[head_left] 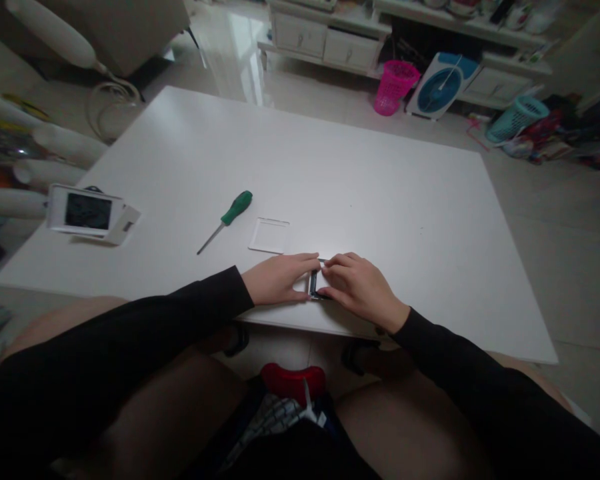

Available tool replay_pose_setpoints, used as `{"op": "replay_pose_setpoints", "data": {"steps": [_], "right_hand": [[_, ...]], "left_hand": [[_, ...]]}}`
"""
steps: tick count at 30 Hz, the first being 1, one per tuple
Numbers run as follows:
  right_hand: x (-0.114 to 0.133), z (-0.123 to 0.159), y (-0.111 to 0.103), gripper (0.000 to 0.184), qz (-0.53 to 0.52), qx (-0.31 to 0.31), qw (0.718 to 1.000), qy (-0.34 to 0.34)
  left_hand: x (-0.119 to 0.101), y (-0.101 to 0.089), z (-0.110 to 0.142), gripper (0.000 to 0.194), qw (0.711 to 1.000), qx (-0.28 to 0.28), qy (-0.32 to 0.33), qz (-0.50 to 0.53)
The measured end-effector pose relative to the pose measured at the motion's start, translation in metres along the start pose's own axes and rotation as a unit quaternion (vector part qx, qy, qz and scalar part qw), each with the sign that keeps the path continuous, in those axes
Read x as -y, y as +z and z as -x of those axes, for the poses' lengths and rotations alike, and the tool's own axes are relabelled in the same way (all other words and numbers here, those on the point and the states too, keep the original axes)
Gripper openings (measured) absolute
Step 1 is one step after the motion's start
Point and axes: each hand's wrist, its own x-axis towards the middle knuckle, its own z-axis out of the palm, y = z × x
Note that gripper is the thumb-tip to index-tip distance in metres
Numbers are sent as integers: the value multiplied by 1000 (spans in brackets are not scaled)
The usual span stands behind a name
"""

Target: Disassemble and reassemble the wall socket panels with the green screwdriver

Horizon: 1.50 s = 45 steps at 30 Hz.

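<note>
Near the table's front edge, both my hands grip a small flat frame (313, 283), dark inside with a pale rim; the fingers cover much of it. My left hand (283, 279) holds its left side between thumb and fingers. On the right side, the fingers and thumb of my right hand (359, 283) close over it. Just beyond my left hand lies a thin white rectangular frame or cover (270, 235), flat on the table. A screwdriver (237, 209) with a green handle rests farther left, its tip pointing toward me.
On the left of the white table (380, 180) stands a white box-like thing with a dark panel (87, 212). Beyond the table are a pink basket (396, 83), a blue and white fan (440, 87) and a teal basket (519, 119). A red seat edge (293, 381) shows below.
</note>
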Motion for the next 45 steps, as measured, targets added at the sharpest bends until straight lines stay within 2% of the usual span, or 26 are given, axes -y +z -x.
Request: {"op": "replay_pose_setpoints", "data": {"steps": [13, 23, 26, 30, 34, 38, 45], "right_hand": [[0, -4, 2, 20, -8, -21, 999, 38], [-3, -1, 1, 19, -2, -11, 1000, 12], [-6, 1, -2, 27, -20, -4, 1000, 2], [-12, 3, -6, 37, -19, 6, 1000, -5], [-13, 5, -5, 33, -28, 2, 1000, -9], [-11, 4, -1, 29, -47, -4, 999, 13], [-11, 2, 4, 39, -79, -25, 996, 46]], "left_hand": [[2, 1, 1, 51, 1000, 22, 1, -17], [-2, -2, 1, 45, 999, 32, -6, -31], [-2, -1, 2, 43, 999, 26, -6, -30], [-2, -1, 2, 48, 999, 24, -9, -36], [-3, -2, 2, 50, 999, 31, -18, -40], [-3, -2, 2, 50, 998, 34, -18, -38], [-1, 0, 2, 52, 999, 28, -17, -30]]}}
